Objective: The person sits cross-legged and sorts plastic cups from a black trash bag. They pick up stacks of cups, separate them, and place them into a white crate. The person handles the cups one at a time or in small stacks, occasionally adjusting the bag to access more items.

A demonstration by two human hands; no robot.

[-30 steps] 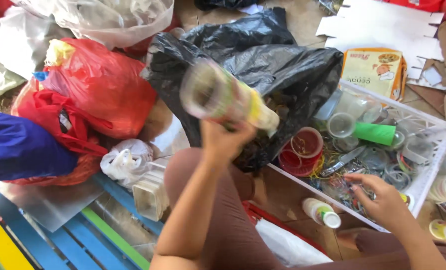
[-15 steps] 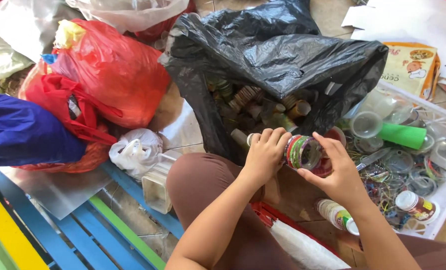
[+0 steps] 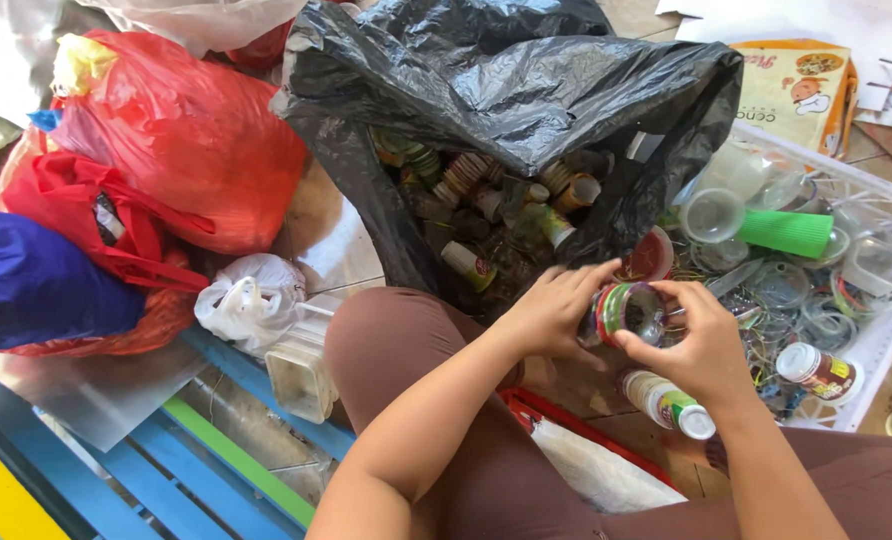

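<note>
Since a moment ago both hands have dropped slightly toward the frame's centre right. A crumpled black plastic bag fills the upper centre, its mouth showing small bottles. At right sits a white plastic crate. The left hand and right hand curl their fingers around a small clear plastic bottle with green-and-red label, just below the bag's mouth.
</note>
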